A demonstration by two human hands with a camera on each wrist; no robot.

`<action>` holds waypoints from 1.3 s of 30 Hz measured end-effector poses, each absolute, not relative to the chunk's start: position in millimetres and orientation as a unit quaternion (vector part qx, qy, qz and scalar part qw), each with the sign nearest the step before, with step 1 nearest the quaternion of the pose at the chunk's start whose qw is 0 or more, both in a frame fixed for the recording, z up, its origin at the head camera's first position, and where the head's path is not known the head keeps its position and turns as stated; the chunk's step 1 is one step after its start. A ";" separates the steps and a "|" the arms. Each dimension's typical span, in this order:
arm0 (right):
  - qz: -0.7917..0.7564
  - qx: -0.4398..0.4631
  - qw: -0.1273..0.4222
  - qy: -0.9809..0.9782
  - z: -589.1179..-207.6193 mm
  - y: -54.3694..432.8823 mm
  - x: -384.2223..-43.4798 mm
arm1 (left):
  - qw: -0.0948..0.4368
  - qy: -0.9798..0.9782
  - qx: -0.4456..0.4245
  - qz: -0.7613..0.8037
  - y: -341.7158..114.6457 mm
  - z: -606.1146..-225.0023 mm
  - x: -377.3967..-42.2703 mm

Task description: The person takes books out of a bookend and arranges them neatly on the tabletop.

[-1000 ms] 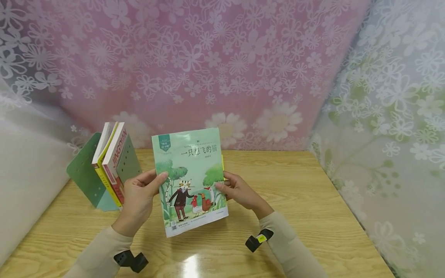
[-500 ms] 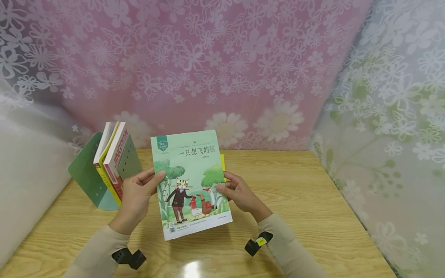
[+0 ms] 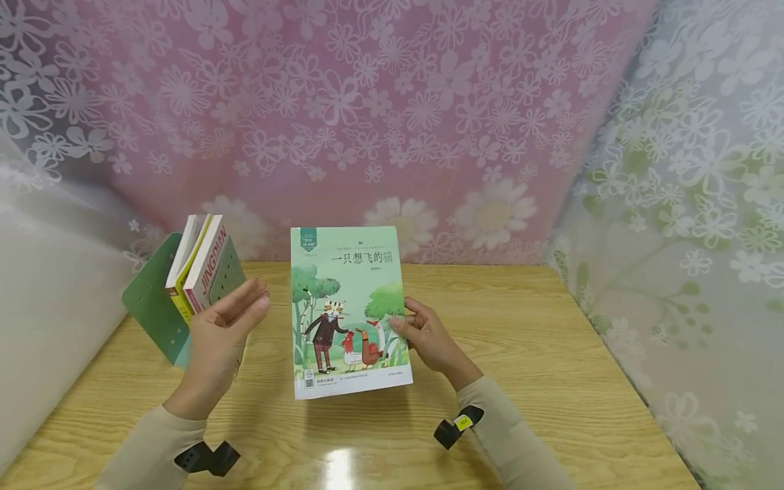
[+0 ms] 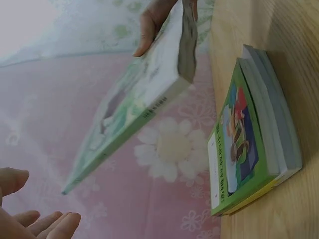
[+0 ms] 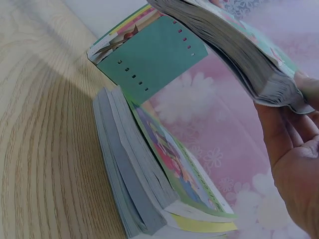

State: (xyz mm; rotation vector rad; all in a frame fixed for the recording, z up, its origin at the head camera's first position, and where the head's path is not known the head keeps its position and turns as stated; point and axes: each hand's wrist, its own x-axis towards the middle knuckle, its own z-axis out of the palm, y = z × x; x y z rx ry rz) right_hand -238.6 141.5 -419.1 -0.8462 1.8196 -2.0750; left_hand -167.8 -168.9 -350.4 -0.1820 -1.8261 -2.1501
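My right hand grips a light green picture book by its right edge, thumb on the front cover and fingers behind. The cover has a cat in a dark jacket beside birds, and it faces me, held up over the table. My left hand is off to the left of the book, apart from it, holding nothing, with fingers extended. In the left wrist view its fingertips point toward the book's lower spine corner. Beneath the held book lies a stack of books with a green-edged cover on top, hidden in the head view.
At the left of the wooden table, a green metal bookend holds several upright books, partly behind my left hand. A pink floral backdrop rises at the back edge, with a pale floral sheet on the right.
My left hand has let go of the book's left edge and moved left. The book has shifted right and slightly up in my right hand, now nearly upright in view.
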 end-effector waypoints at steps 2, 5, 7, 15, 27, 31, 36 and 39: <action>-0.717 -0.280 0.124 0.626 -420.6 142.2 -241.4 | 0.163 -0.641 -0.071 -0.746 -172.5 -346.5 -165.6; -0.721 -0.262 0.118 0.631 -422.3 142.8 -245.3 | 0.176 -0.641 -0.071 -0.744 -177.2 -339.9 -161.5; -0.723 -0.247 0.113 0.635 -423.7 143.0 -247.9 | 0.187 -0.644 -0.063 -0.739 -180.4 -335.9 -158.7; -0.731 -0.188 0.104 0.648 -427.2 140.3 -257.6 | 0.236 -0.625 -0.038 -0.743 -196.5 -325.2 -148.4; -0.721 -0.103 0.125 0.673 -441.2 137.8 -271.2 | 0.272 -0.588 -0.009 -0.762 -214.9 -322.3 -139.8; -0.723 -0.082 0.135 0.672 -448.7 136.1 -275.8 | 0.283 -0.578 -0.002 -0.765 -219.9 -322.4 -138.4; -0.719 -0.054 0.147 0.677 -459.3 132.6 -280.7 | 0.305 -0.566 0.009 -0.766 -225.0 -323.4 -138.0; -0.713 -0.049 0.153 0.682 -464.8 130.6 -281.5 | 0.317 -0.565 0.007 -0.762 -227.4 -324.3 -137.5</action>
